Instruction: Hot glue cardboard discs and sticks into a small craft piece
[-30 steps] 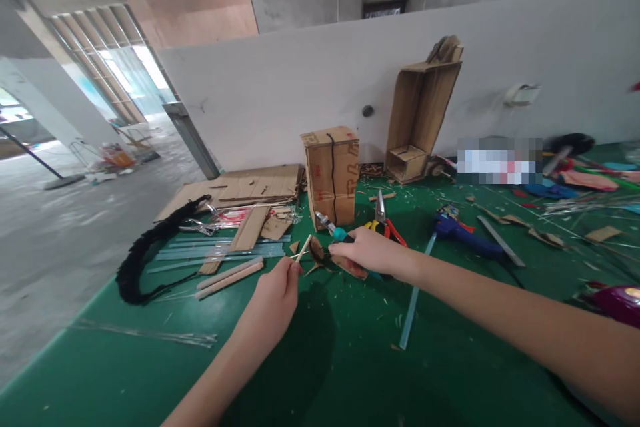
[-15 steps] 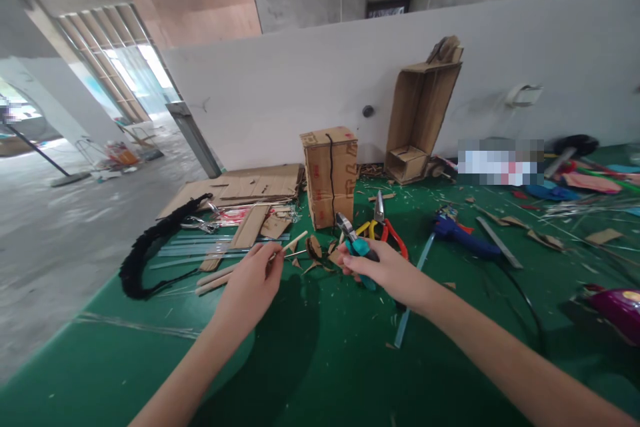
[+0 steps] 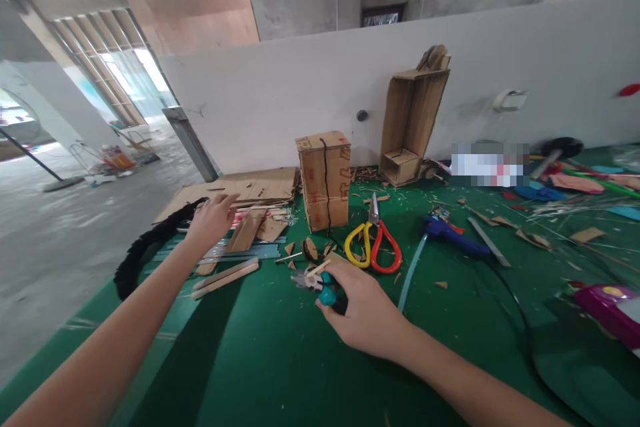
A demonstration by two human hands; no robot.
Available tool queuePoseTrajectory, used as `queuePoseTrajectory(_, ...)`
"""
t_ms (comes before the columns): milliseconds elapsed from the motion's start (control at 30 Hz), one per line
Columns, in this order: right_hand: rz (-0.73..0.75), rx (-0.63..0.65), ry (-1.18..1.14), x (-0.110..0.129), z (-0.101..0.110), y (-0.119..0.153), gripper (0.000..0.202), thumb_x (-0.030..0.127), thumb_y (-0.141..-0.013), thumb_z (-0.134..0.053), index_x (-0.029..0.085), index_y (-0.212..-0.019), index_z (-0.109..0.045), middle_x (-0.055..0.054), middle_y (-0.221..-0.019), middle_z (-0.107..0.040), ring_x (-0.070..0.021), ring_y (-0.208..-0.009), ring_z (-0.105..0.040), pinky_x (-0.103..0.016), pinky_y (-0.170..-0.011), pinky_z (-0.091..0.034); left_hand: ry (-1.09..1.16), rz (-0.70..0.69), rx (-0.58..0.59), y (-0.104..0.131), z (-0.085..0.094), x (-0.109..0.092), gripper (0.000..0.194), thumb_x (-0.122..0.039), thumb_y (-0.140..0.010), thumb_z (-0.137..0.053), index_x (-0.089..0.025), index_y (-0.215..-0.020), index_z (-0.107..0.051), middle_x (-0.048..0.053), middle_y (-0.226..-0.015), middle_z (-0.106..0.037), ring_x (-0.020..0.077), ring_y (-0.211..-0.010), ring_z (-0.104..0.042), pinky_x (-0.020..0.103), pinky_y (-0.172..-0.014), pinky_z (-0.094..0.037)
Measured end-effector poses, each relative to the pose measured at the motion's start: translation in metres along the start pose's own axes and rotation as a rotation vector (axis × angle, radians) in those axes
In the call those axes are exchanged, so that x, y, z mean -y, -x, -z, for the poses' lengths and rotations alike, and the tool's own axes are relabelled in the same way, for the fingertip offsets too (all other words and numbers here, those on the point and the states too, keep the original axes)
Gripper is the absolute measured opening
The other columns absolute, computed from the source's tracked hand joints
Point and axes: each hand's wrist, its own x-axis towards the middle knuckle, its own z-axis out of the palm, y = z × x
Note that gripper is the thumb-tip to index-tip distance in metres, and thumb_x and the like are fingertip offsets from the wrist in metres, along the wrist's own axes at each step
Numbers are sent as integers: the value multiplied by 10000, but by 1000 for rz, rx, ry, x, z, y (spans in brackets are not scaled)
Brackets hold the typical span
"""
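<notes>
My right hand (image 3: 365, 300) is closed around teal-handled pliers (image 3: 327, 287), their metal jaws pointing left just above the green table. A short wooden stick (image 3: 319, 269) lies across the pliers by my thumb and finger; how it is held is partly hidden. My left hand (image 3: 213, 219) reaches over the far left pile with its fingers stretched out, and nothing shows in it. Close to it are the black fuzzy strip (image 3: 143, 250), a flat cardboard sheet (image 3: 260, 187) and clear glue sticks (image 3: 270, 251). Two wooden strips (image 3: 225, 278) lie below it.
An upright cardboard box (image 3: 325, 180) with a black cord stands mid-table. Scissors (image 3: 373, 240) with yellow and red handles lie right of it. Farther right are a blue glue gun (image 3: 455, 237) and its cord. An open cardboard box (image 3: 415, 120) leans against the white wall (image 3: 275, 93).
My left hand has left the wooden stick and moved up and left to the pile, its fingers opening. My right hand has lowered and turned the pliers leftward; a stick now shows there.
</notes>
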Motion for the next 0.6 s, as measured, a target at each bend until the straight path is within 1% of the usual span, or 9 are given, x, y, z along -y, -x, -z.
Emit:
queuePoseTrajectory(33, 2, 10, 12, -1, -1, 1, 324, 220, -672, -555, 226, -992, -507, -59, -1020, -543, -205, -931, -483, -334, -789, -383, 115, -29, -43, -2, 0, -6, 429, -247, -786, -373, -144, -1196, -447, 140, -1190, -482, 277, -1122, -429, 407, -904, -358)
queuePoseTrajectory(100, 4, 24, 20, -2, 0, 2, 328, 222, -665, -560, 223, -990, -511, -60, -993, -548, -205, -913, -488, -333, -773, -392, 427, -62, -98, 6, 7, -30, 471, -227, -794, -346, -125, -1253, -356, 143, -1238, -444, 227, -1113, -454, 374, -904, -389)
queuePoseTrajectory(133, 8, 30, 11, -2, 2, 2, 309, 223, -670, -556, 217, -976, -516, -58, -968, -551, -198, -892, -493, -326, -761, -397, 580, -97, -45, 15, 13, -45, 474, -213, -798, -334, -130, -1264, -333, 135, -1247, -444, 211, -1098, -475, 362, -885, -414)
queuePoseTrajectory(200, 24, 43, -37, -2, 7, 1, 256, 220, -687, -543, 205, -941, -523, -48, -923, -553, -177, -846, -501, -304, -741, -403, 774, -242, 175, 41, 28, -79, 456, -191, -796, -356, -163, -1250, -370, 110, -1231, -480, 199, -1118, -472, 335, -893, -425)
queuePoseTrajectory(267, 31, 44, -120, -2, 12, -1, 225, 210, -709, -526, 197, -934, -520, -35, -895, -554, -155, -810, -508, -284, -734, -404, 767, -362, 371, 69, 40, -111, 462, -163, -780, -397, -254, -1232, -423, 56, -1275, -458, 189, -1129, -468, 299, -894, -430)
queuePoseTrajectory(333, 17, 53, -216, -2, 17, -2, 248, 202, -725, -516, 197, -973, -511, -23, -884, -559, -143, -788, -516, -273, -720, -409, 767, -410, 445, 92, 45, -136, 464, -156, -777, -426, -275, -1226, -434, 49, -1266, -471, 187, -1132, -463, 303, -918, -412)
queuePoseTrajectory(433, -7, 92, -329, -2, 20, -3, 263, 209, -732, -523, 198, -995, -513, -11, -866, -561, -142, -786, -523, -278, -718, -413, 841, -393, 308, 106, 38, -152, 335, -158, -804, -411, -218, -1114, -523, 71, -1152, -548, 173, -1073, -495, 331, -944, -380)
queuePoseTrajectory(500, -34, 115, -391, -2, 19, -2, 252, 221, -736, -528, 198, -987, -518, -14, -885, -554, -146, -813, -524, -289, -741, -413, 847, -384, 236, 105, 31, -152, 247, -178, -816, -418, -197, -1016, -562, 71, -1046, -587, 163, -993, -525, 313, -885, -411)
queuePoseTrajectory(600, -101, 187, -498, -2, 20, -1, 240, 246, -743, -535, 200, -978, -523, -24, -917, -541, -150, -844, -526, -292, -737, -422, 841, -338, 186, 101, 24, -146, 147, -223, -820, -443, -173, -870, -572, 48, -863, -601, 139, -823, -545, 268, -759, -441)
